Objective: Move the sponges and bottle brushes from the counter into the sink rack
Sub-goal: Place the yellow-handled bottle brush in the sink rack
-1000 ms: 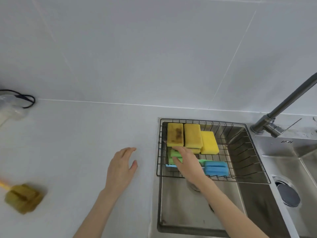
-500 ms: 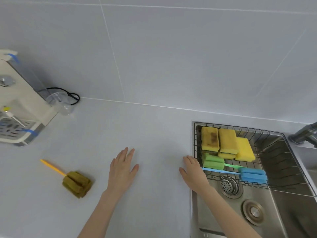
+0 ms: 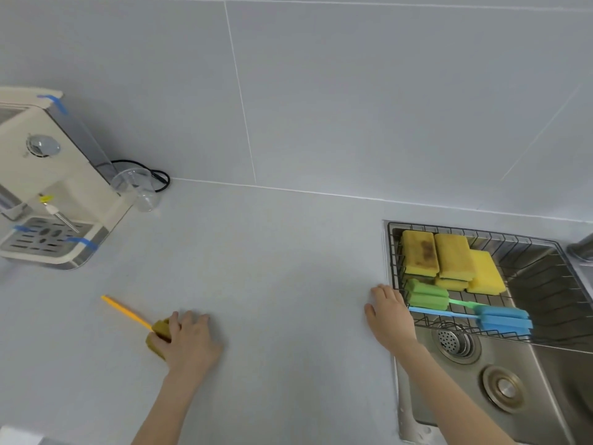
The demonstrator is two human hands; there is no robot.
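Observation:
A yellow-handled bottle brush [image 3: 128,313] with an olive sponge head lies on the grey counter at the left. My left hand [image 3: 189,340] covers and closes over its head. The wire sink rack [image 3: 390,252] hangs across the sink's far end. It holds several yellow sponges [image 3: 454,256], a green bottle brush [image 3: 426,295] and a blue bottle brush [image 3: 502,321]. My right hand [image 3: 390,316] rests flat on the counter edge beside the rack's left side, fingers apart and holding nothing.
A cream water dispenser [image 3: 48,187] stands at the far left with a clear plastic cup [image 3: 138,189] and a black cable beside it. The steel sink [image 3: 545,396] lies below the rack. A faucet base [image 3: 580,248] shows at the right edge.
My right hand left the rack and settled on the counter edge. My left hand slid left across the counter onto the yellow brush's head. The view turned left.

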